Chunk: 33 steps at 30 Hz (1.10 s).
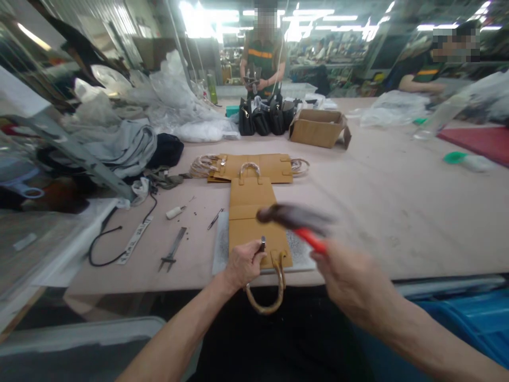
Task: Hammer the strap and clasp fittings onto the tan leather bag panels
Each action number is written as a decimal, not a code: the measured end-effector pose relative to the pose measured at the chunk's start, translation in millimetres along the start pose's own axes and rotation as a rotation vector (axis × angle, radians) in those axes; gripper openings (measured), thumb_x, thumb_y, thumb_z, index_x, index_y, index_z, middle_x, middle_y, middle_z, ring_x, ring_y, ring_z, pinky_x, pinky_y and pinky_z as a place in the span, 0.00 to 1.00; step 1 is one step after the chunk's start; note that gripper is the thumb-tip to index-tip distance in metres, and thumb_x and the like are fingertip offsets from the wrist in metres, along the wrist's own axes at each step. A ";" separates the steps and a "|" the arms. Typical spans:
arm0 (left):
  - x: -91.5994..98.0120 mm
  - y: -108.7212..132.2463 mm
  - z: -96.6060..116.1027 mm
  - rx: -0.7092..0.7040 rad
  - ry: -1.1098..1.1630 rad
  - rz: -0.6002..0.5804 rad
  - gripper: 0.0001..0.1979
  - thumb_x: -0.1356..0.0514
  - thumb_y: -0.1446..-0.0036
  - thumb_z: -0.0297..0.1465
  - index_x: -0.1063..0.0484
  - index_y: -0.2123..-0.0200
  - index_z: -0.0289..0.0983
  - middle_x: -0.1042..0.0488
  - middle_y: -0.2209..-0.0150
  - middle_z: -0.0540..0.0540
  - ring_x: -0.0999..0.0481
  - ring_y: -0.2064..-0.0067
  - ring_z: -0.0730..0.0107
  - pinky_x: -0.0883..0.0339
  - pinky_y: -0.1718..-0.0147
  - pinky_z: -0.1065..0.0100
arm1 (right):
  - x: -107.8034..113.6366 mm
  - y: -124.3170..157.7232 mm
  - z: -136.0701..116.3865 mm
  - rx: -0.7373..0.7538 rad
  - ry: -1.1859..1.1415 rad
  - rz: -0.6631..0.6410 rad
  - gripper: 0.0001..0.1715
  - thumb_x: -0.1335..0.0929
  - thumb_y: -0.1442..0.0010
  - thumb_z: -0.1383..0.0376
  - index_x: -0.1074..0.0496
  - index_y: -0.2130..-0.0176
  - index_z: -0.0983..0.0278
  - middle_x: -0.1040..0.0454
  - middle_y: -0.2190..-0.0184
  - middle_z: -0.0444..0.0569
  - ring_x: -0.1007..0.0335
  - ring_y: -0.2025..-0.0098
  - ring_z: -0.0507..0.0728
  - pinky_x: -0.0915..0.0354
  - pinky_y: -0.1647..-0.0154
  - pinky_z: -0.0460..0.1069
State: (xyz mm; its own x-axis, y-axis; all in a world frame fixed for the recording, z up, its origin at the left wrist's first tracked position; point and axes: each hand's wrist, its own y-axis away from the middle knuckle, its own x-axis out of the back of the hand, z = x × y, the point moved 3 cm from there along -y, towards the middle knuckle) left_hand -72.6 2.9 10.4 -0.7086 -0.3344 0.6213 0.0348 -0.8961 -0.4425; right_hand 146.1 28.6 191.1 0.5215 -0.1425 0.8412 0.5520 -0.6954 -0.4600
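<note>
Hammer (296, 216) (blurred) is gripped by right hand (350, 273); left hand (243, 263) pinches 1 small tool (263, 243) over tan panel (251, 199).

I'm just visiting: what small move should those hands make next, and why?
Probably bring the red-handled hammer down lightly on the small tool. The left hand grips that tool over the tan panel, its shiny end pointing up, while the right hand holds the hammer, its head blurred, above the panel.

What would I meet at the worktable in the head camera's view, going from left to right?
Black cord → metal tool → slim dark tool → left hand → right hand → green-capped white bottle.
</note>
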 end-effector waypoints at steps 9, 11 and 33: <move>0.6 0.2 1.5 0.003 -0.009 -0.014 0.04 0.43 0.38 0.27 0.28 0.62 0.39 0.21 0.67 0.46 0.19 0.64 0.64 0.27 0.63 0.67 | -15.1 3.8 13.6 -0.225 -0.083 -0.176 0.24 0.47 0.30 0.48 0.37 0.70 0.57 0.36 0.82 0.47 0.48 0.82 0.54 0.54 0.77 0.52; 0.4 0.3 1.8 0.006 -0.020 -0.007 0.04 0.43 0.38 0.27 0.28 0.63 0.39 0.21 0.68 0.46 0.19 0.66 0.64 0.27 0.65 0.67 | -25.3 7.1 17.0 -0.185 -0.076 -0.349 0.20 0.42 0.32 0.50 0.37 0.70 0.58 0.35 0.82 0.46 0.49 0.83 0.53 0.56 0.77 0.51; 4.5 1.8 -0.2 0.062 0.013 -0.055 0.05 0.42 0.36 0.30 0.27 0.58 0.39 0.19 0.63 0.44 0.19 0.60 0.64 0.25 0.58 0.66 | -161.8 14.2 47.6 0.110 -0.160 -0.204 0.24 0.34 0.35 0.60 0.29 0.42 0.65 0.30 0.40 0.60 0.38 0.37 0.68 0.42 0.37 0.63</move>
State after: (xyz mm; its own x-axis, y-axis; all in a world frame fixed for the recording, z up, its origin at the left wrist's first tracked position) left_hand -75.9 -0.2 12.3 -0.7200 -0.2809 0.6345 0.0389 -0.9293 -0.3673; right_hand 100.5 75.3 35.0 0.4835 0.1122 0.8681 0.7193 -0.6161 -0.3210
